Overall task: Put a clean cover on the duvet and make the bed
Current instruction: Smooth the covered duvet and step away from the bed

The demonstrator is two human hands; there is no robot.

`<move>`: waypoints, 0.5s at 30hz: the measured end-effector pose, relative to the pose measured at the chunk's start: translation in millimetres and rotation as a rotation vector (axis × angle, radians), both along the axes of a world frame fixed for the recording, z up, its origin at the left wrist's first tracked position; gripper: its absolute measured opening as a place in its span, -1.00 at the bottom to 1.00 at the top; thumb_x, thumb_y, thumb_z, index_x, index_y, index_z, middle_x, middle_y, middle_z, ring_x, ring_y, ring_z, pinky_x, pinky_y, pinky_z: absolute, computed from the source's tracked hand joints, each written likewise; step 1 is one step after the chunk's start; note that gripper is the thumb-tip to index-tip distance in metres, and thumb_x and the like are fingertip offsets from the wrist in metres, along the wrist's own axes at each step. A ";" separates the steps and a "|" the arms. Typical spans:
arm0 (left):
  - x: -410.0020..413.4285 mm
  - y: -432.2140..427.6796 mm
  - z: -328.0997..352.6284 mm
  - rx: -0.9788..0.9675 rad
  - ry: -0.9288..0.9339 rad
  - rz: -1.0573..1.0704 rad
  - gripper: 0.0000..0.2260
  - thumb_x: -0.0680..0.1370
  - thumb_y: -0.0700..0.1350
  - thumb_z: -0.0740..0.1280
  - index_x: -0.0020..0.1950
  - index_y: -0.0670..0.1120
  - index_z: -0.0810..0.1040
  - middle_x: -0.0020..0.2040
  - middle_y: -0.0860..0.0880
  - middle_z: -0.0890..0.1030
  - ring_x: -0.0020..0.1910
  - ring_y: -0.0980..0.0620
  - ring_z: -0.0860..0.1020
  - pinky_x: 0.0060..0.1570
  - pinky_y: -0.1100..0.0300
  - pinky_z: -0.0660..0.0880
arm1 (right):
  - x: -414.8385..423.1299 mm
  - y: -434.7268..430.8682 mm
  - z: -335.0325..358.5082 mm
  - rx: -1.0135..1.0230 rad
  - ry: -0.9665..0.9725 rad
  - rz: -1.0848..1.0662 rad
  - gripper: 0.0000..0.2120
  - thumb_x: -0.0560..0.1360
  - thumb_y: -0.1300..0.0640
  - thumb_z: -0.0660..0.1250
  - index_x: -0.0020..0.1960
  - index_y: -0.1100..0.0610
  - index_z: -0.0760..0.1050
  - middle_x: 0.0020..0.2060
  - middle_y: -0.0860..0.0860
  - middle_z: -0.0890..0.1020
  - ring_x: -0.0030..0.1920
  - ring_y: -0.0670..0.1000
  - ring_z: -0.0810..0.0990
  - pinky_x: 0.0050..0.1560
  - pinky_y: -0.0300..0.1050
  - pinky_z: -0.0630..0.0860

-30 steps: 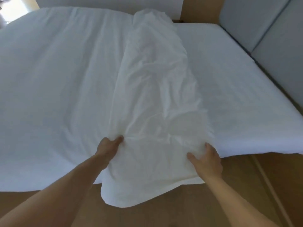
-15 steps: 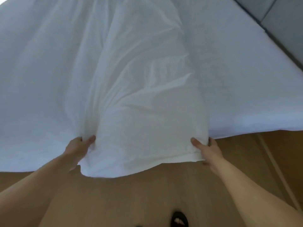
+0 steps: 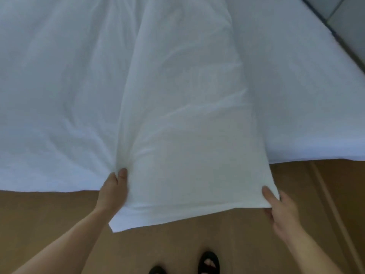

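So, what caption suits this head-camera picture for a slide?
Left hand and right hand hold the near end of the white cover over the bed edge.

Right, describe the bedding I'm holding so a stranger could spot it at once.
Start at the white bed filling the upper view; a long folded strip of white fabric runs down its middle. Its near end overhangs the brown floor, gripped by the left hand and the right hand. Unlike the flat bedding either side, it is raised and creased.

light: soft, even, bluish | shadows: faint | focus: slightly blurred | edges: wide-angle curvature
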State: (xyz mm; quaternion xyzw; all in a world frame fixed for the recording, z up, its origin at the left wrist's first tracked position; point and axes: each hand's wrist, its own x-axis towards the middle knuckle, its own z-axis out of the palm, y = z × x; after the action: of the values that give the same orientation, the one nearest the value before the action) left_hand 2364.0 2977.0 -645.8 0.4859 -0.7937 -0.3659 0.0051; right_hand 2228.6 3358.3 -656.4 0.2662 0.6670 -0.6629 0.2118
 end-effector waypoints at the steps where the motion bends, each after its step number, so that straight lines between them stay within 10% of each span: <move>1: -3.6 1.1 -6.7 0.020 -0.083 -0.024 -0.52 0.69 0.12 0.03 0.19 -0.29 0.46 0.22 -0.34 0.54 0.23 -0.31 0.49 0.14 -0.05 0.35 | -3.7 0.5 -10.9 0.033 -0.057 0.014 -0.54 0.32 -0.02 0.52 0.14 0.16 0.56 0.01 0.08 0.70 -0.03 0.11 0.67 0.00 0.01 0.64; 8: -10.9 -22.1 -11.8 -0.094 -0.408 -0.034 -0.77 0.67 -0.03 0.08 0.15 -0.17 0.36 0.19 -0.28 0.53 0.09 -0.25 0.48 0.10 -0.09 0.38 | -29.8 8.8 -29.8 0.448 -0.230 0.416 -0.66 0.52 0.33 0.38 0.28 0.29 0.45 0.04 0.18 0.61 -0.19 0.07 0.58 -0.27 -0.10 0.47; 12: -45.3 -8.5 7.1 -0.389 -0.075 -0.036 -0.45 0.59 -0.05 0.28 0.53 -0.15 0.21 0.49 -0.22 0.26 0.47 -0.23 0.22 0.37 -0.20 0.25 | -61.5 -16.3 -7.6 0.819 0.067 0.379 -0.40 0.52 0.12 0.36 0.52 0.17 0.27 0.41 0.17 0.43 0.37 0.24 0.44 0.31 0.14 0.42; 15: -85.8 15.3 16.6 -0.533 0.078 -0.338 -0.31 0.60 0.16 0.20 0.63 0.00 -0.02 0.63 -0.10 -0.05 0.60 -0.11 -0.11 0.46 -0.19 0.07 | -84.9 -55.8 10.7 0.638 0.476 0.354 -0.31 0.55 0.05 0.32 0.60 0.00 0.10 0.57 0.04 0.18 0.54 0.10 0.18 0.50 0.15 0.20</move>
State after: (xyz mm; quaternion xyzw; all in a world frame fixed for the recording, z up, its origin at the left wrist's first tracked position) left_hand 2278.3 2992.3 -629.2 0.3142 -0.9304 -0.1592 0.1019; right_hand 2143.7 3302.4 -645.6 0.0394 0.9041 -0.4197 0.0697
